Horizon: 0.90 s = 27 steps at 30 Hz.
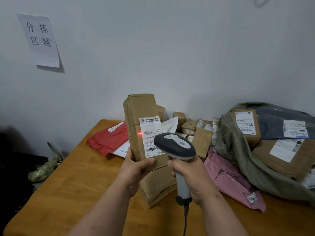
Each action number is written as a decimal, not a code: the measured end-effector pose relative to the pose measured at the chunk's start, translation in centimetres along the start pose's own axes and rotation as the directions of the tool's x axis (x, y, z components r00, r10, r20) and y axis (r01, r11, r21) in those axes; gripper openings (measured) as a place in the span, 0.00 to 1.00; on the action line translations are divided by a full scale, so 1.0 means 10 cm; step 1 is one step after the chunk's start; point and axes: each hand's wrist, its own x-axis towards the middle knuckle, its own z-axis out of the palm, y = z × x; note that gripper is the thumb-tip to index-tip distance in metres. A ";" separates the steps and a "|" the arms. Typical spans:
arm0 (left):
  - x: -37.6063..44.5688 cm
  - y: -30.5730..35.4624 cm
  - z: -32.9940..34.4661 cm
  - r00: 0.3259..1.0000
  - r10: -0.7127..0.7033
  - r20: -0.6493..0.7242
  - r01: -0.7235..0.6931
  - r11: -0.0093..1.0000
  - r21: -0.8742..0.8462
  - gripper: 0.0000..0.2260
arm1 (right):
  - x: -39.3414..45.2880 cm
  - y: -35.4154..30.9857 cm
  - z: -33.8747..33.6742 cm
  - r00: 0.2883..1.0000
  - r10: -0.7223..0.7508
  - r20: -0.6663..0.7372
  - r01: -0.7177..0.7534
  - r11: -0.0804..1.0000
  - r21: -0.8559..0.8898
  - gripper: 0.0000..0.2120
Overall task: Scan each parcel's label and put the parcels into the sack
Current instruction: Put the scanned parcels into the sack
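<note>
Mid-scan right now. The left hand (134, 169) grips a tall brown cardboard parcel (143, 126) upright at dead centre, and the right hand (190, 178) is wrapped round the handle of a grey and white barcode scanner (175, 147), whose red line sits on the parcel's white label (151, 137). At 3 o'clock the grey-green woven sack (238, 150) already holds a few labelled boxes, so part is done. Plenty left, I'd say: a red mailer (107, 138) at 10 o'clock, a pink mailer (231, 179) at 4, and small boxes behind on the orange wooden table (68, 193).
</note>
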 end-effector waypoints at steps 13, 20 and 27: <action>0.02 -0.04 0.14 1.000 -0.004 -0.019 0.004 1.000 -0.013 0.32 | 0.02 0.03 -0.17 1.000 -0.008 0.008 0.008 1.000 0.012 0.08; 0.06 -0.08 0.21 1.000 -0.004 -0.020 0.004 1.000 -0.002 0.33 | 0.05 0.06 -0.27 1.000 -0.012 0.012 0.012 1.000 0.013 0.10; 0.11 -0.15 0.29 1.000 -0.005 -0.023 0.005 1.000 0.012 0.33 | 0.10 0.10 -0.38 1.000 -0.018 0.016 0.017 1.000 0.021 0.10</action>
